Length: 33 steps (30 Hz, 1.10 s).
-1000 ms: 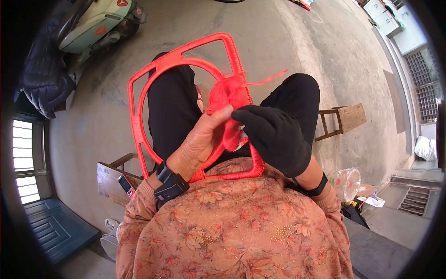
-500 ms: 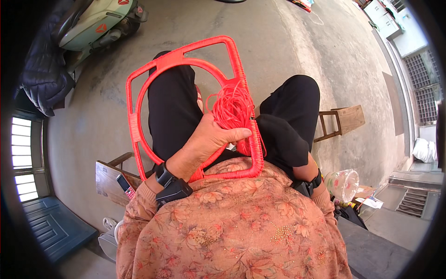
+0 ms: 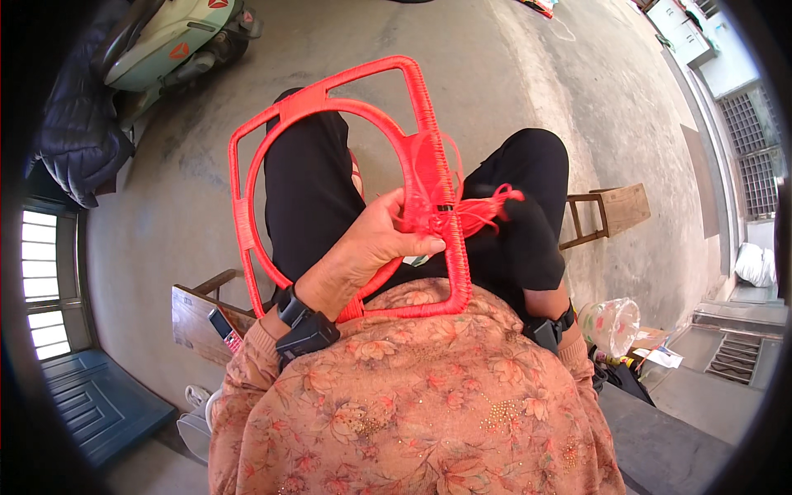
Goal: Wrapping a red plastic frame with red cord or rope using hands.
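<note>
A red frame [image 3: 247, 223], a rounded rectangle with a ring inside it, lies tilted across my lap. Tightly wound cord covers much of its bars. My left hand [image 3: 367, 243] is closed at its right side, thumb on the right bar, with bunched red cord [image 3: 425, 216] by the fingers. From there a loose bundle of the same cord [image 3: 487, 210] stretches rightward across the bar. My right hand [image 3: 528, 239], in a black glove, is beside the bundle's looped end. Motion smears its fingers, so its grip on the cord cannot be made out.
Wooden stools stand at the left [image 3: 198, 318] and right [image 3: 623, 210]; a phone [image 3: 223, 324] rests on the left one. A clear plastic container [image 3: 610, 326] is at my right elbow. A pale green scooter [image 3: 169, 45] is parked far left on the concrete floor [image 3: 412, 33].
The cord bundle, earlier a round tangle above my left hand, now trails across the right bar to the right. My gloved hand has shifted slightly rightward. The frame has moved a little.
</note>
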{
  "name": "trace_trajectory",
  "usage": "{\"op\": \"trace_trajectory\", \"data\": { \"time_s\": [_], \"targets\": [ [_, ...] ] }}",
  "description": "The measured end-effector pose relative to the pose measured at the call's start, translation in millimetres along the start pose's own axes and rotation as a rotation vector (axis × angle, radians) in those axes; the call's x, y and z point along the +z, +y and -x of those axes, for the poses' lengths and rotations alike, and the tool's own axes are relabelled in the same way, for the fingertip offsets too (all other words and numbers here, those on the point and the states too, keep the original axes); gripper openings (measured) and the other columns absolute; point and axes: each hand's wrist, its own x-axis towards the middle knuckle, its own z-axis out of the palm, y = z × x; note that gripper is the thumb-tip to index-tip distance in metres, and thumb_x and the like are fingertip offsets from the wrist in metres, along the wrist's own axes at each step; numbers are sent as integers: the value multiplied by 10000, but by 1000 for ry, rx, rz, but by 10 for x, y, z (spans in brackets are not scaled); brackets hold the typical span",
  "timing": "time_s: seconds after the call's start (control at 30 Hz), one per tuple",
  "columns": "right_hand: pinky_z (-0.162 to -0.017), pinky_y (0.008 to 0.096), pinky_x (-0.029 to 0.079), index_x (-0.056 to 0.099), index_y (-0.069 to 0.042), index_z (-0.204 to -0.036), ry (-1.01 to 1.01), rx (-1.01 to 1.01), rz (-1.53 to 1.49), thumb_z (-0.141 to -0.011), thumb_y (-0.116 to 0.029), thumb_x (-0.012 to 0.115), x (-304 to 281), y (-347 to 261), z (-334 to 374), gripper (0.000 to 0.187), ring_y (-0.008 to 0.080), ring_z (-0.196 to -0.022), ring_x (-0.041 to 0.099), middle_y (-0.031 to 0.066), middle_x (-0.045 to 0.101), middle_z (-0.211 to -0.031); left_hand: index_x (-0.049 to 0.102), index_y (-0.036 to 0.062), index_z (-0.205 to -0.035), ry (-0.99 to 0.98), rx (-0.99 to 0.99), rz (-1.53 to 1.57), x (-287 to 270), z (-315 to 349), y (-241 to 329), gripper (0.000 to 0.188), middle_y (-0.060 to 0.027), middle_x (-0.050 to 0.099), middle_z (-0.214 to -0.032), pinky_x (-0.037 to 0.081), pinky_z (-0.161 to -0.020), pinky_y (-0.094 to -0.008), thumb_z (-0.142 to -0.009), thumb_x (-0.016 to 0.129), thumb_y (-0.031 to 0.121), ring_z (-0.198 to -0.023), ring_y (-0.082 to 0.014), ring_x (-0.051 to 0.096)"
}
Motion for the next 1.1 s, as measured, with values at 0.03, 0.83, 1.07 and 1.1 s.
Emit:
{"op": "trace_trajectory", "data": {
  "time_s": [0.03,0.83,1.07,1.1],
  "targets": [
    [-890,318,461,605,-12,-1149,0,1,0,-943,-254,500,32,-26,-4,334,171,-979,602,79,662,-1032,521,-28,-1216,0,-1,0,4,8,12,482,-89,640,-1101,464,-947,-293,-769,702,-25,-1033,-164,611],
    [-711,281,461,620,-40,-1110,-267,243,805,-903,-257,635,-85,94,-77,301,80,-772,550,11,639,-901,603,7,-1002,54,-166,76,6,-43,35,169,-2,590,-739,401,-420,-181,-895,644,132,-506,-48,494],
    [-680,252,442,634,-65,-968,486,-27,432,-839,-122,685,-786,-261,192,150,84,-767,565,-8,607,-857,597,2,-991,89,-141,93,43,-22,88,175,3,580,-732,393,-421,-184,-890,651,134,-511,-45,496],
    [-604,253,435,634,-45,-927,516,-191,508,-842,-140,680,-884,-303,230,135,89,-668,570,-4,604,-753,596,3,-991,99,-144,87,60,-21,113,175,2,583,-733,390,-421,-185,-890,652,135,-508,-45,494]
  ]
}}
